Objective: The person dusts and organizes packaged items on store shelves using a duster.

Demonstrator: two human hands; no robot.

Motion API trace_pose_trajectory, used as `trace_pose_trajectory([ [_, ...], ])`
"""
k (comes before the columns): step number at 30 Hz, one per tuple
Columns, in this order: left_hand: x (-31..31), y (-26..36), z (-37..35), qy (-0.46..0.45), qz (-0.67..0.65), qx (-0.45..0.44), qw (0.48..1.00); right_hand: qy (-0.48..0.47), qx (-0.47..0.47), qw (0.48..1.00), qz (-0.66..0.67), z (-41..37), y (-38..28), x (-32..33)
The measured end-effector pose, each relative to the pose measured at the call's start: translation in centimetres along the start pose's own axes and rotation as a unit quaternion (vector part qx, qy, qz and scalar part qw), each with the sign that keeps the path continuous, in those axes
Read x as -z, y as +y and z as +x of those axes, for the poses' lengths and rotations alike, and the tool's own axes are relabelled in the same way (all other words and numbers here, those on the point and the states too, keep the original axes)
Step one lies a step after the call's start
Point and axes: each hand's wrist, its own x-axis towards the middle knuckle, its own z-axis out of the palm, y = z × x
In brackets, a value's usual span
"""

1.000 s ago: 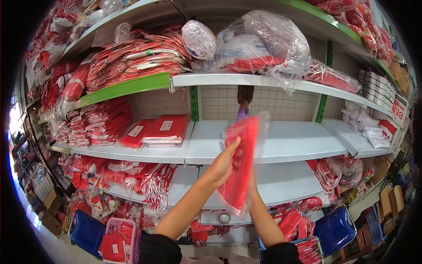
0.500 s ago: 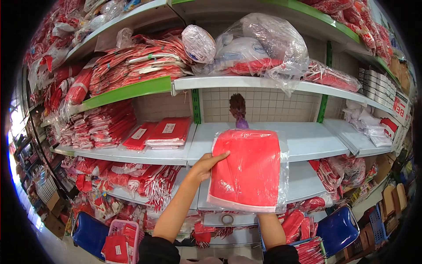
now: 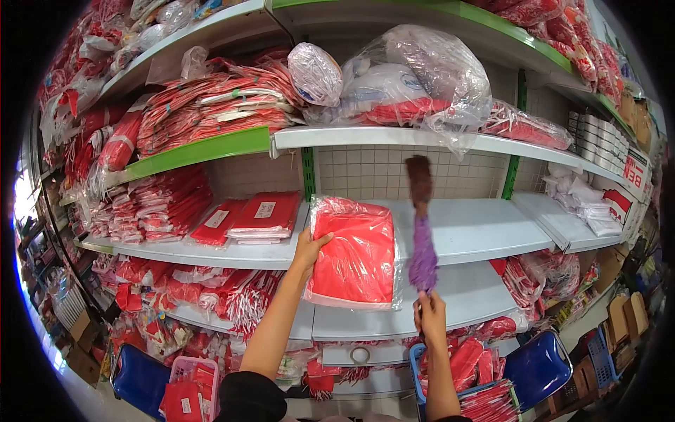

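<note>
My left hand [image 3: 309, 250] grips the left edge of a red cloth packet [image 3: 355, 257] in clear plastic, with the thumb over its front. The packet is upright in front of the middle shelf [image 3: 478, 224]. To its right, my right hand [image 3: 430, 316] is closed round the lower end of a duster [image 3: 424, 254]. Purple covers the duster's lower part and dark brown its blurred tip, which points up toward the back panel. On the shelf to the left lie labelled red packets [image 3: 266, 214], apart from my hands.
Large plastic bags [image 3: 415, 77] sit on the upper shelf, beside stacked red packets [image 3: 218, 105]. A tape roll [image 3: 360, 354] is on a low shelf. Below stand a pink basket [image 3: 214, 371], a blue chair [image 3: 538, 366] on the right and another blue chair [image 3: 137, 376] on the left.
The packet has moved left and slightly down with my left hand. My right hand, hidden behind it before, now shows to its right, and more of the duster is visible.
</note>
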Motion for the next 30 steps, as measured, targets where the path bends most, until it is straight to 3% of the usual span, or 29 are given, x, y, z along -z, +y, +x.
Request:
trace_pose_trajectory([
  [4,-0.3,-2.8,2.4,0.011,-0.060,-0.020,0.998,-0.160,-0.016,0.980,-0.118,-2.4,1.7,0.9],
  [8,-1.1,-1.5,3.0,0.000,-0.113,0.039,0.993,0.002,0.059,0.984,-0.167,-3.2,3.6,-0.8],
  [11,0.1,-1.7,4.1,-0.050,-0.090,0.067,0.992,-0.077,0.080,0.969,-0.222,-4.3,2.0,-1.3],
  [12,0.7,-2.1,4.4,-0.061,-0.128,0.070,0.987,-0.157,-0.034,0.976,-0.145,-4.6,1.2,-1.2],
  [14,1.7,-2.4,4.6,-0.084,-0.198,0.077,0.973,-0.160,-0.048,0.979,-0.113,-4.3,1.1,-1.3],
  [15,1.7,-2.8,4.7,-0.073,-0.158,0.066,0.983,-0.161,-0.053,0.981,-0.096,-4.1,1.1,-1.3],
  [19,1.1,-2.3,3.7,-0.043,-0.070,0.059,0.995,0.011,0.053,0.978,-0.200,-2.4,2.7,-2.6],
  [20,0.8,-1.8,3.3,-0.037,-0.073,0.063,0.995,-0.010,0.064,0.976,-0.209,-2.4,2.6,-2.9],
  [23,2.0,-2.6,3.8,-0.058,-0.117,0.063,0.989,-0.196,-0.033,0.965,-0.172,-1.5,0.3,-2.8],
  [24,2.6,-3.2,4.2,-0.071,-0.137,0.060,0.986,-0.154,0.059,0.957,-0.241,-1.0,0.6,-3.0],
  [27,1.2,-1.9,3.1,-0.041,-0.107,0.052,0.992,0.044,0.156,0.927,-0.340,0.1,1.8,-3.7],
  [28,0.9,-1.6,2.9,-0.035,-0.103,0.051,0.993,0.076,0.125,0.925,-0.350,0.1,1.7,-4.1],
  [30,0.6,-1.3,2.7,-0.022,-0.094,0.047,0.994,0.003,0.118,0.947,-0.298,-1.0,0.2,-4.8],
])
